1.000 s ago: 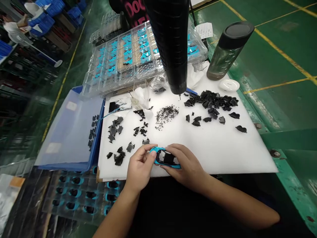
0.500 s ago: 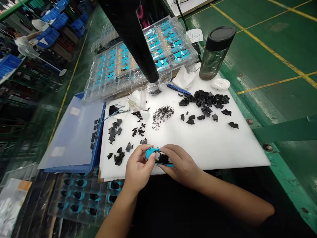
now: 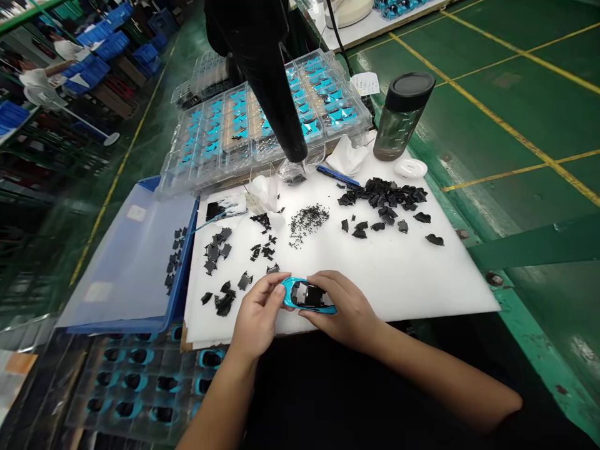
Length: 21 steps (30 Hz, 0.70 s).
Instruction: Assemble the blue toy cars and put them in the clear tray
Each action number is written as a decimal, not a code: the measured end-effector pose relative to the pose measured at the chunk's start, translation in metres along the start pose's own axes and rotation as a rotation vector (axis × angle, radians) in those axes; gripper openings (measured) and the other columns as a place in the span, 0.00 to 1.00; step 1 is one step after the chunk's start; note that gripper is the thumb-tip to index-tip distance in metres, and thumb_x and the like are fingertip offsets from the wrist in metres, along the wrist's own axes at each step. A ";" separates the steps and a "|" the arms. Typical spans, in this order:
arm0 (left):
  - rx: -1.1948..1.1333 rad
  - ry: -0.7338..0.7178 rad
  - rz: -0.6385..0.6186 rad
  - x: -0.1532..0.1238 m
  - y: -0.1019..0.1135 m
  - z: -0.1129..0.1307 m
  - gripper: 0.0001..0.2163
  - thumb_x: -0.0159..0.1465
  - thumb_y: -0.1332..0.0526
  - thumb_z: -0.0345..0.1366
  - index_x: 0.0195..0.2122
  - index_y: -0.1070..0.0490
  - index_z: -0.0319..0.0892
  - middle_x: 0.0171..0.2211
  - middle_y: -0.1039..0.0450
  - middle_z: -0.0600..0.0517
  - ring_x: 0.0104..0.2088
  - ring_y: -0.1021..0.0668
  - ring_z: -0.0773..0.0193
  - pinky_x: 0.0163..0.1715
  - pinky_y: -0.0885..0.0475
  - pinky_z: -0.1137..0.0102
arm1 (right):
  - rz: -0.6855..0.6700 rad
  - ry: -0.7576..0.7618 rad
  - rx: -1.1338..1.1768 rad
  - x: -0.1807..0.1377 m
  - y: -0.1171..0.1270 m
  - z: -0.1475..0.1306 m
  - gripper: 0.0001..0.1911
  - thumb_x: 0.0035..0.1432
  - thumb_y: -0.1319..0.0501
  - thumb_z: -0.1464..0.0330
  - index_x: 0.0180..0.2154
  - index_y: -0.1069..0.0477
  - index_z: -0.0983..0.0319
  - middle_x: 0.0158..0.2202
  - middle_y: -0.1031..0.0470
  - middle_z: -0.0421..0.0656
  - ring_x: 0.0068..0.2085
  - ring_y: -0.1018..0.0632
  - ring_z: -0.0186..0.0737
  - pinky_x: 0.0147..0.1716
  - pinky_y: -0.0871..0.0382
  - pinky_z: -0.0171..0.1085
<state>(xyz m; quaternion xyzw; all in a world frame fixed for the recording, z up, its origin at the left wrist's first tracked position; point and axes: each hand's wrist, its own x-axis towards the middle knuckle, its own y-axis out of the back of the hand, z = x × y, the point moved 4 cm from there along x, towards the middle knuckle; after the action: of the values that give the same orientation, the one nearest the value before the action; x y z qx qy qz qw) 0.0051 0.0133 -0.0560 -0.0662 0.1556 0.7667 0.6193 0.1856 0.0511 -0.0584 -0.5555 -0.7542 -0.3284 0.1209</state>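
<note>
Head view. One blue toy car body (image 3: 308,295), black inner part (image 3: 314,297) uppermost, held over the white work sheet (image 3: 398,269), close to its near edge, a little left of that edge's middle.

Left hand (image 3: 255,317): thumb and forefinger pinching the car's left end. Right hand (image 3: 347,310): curled round the right end, thumb on the near side, fingers on the far side.

Handling, by judgement: best held level, gripped at both blue ends with light, even pressure, fingertips off the black part, which a hard squeeze could skew. Over the sheet, anything loose would land in reach. Black screws (image 3: 309,219), loose between car and far edge, call for wrists well clear.

Orientation: long axis left to right, roughly along the near edge, right end slightly closer to it. Left end rounded; whether nose or tail, cannot tell.

Black screwdriver (image 3: 281,106): hanging at the far edge, touched by neither hand.
</note>
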 end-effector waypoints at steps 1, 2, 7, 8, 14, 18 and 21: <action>0.056 -0.021 0.024 0.000 0.000 0.002 0.18 0.64 0.37 0.47 0.51 0.26 0.44 0.43 0.23 0.48 0.39 0.22 0.61 0.40 0.25 0.68 | -0.011 -0.010 -0.014 0.000 0.000 0.001 0.25 0.58 0.32 0.65 0.54 0.36 0.60 0.44 0.25 0.51 0.44 0.22 0.48 0.44 0.21 0.47; 0.108 -0.038 0.041 0.001 0.000 0.004 0.18 0.65 0.38 0.47 0.52 0.26 0.44 0.44 0.23 0.48 0.42 0.22 0.60 0.43 0.25 0.67 | -0.022 -0.021 -0.026 -0.001 -0.001 0.001 0.25 0.57 0.32 0.65 0.54 0.36 0.60 0.44 0.25 0.51 0.45 0.22 0.48 0.44 0.21 0.47; 0.150 -0.080 -0.022 0.003 -0.004 0.007 0.18 0.67 0.42 0.49 0.52 0.25 0.44 0.47 0.22 0.47 0.46 0.21 0.58 0.48 0.26 0.65 | -0.015 -0.074 -0.026 0.001 0.001 0.001 0.26 0.56 0.30 0.66 0.54 0.35 0.58 0.45 0.25 0.49 0.46 0.22 0.46 0.45 0.22 0.45; 0.120 -0.090 -0.053 0.003 -0.004 0.007 0.18 0.67 0.41 0.48 0.53 0.26 0.44 0.48 0.22 0.47 0.46 0.21 0.58 0.47 0.26 0.66 | -0.011 -0.088 -0.019 0.003 0.003 0.001 0.26 0.55 0.30 0.66 0.54 0.34 0.58 0.45 0.25 0.49 0.46 0.22 0.46 0.45 0.23 0.45; -0.087 -0.153 -0.205 0.000 -0.004 0.006 0.20 0.63 0.34 0.43 0.54 0.29 0.43 0.47 0.24 0.46 0.48 0.22 0.58 0.50 0.27 0.66 | -0.142 -0.211 0.035 0.008 0.012 0.000 0.23 0.55 0.30 0.60 0.51 0.31 0.57 0.43 0.23 0.45 0.42 0.20 0.44 0.40 0.22 0.41; -0.236 -0.044 -0.174 -0.008 -0.007 0.006 0.24 0.58 0.31 0.48 0.52 0.27 0.39 0.42 0.24 0.46 0.40 0.22 0.61 0.43 0.25 0.67 | -0.174 -0.107 -0.202 0.006 0.012 -0.009 0.21 0.59 0.33 0.61 0.52 0.31 0.59 0.44 0.22 0.48 0.42 0.20 0.46 0.39 0.22 0.41; -0.583 0.125 -0.186 -0.010 -0.010 0.004 0.33 0.54 0.30 0.55 0.55 0.29 0.39 0.40 0.24 0.46 0.36 0.22 0.63 0.38 0.24 0.66 | -0.092 0.171 -0.367 0.009 0.003 -0.017 0.27 0.59 0.32 0.68 0.58 0.32 0.61 0.47 0.24 0.51 0.46 0.21 0.48 0.45 0.23 0.44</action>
<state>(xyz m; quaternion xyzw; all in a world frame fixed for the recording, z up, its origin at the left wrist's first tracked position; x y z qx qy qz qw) 0.0178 0.0072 -0.0511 -0.3019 -0.0395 0.7137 0.6308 0.1822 0.0476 -0.0395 -0.5032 -0.6934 -0.5114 0.0663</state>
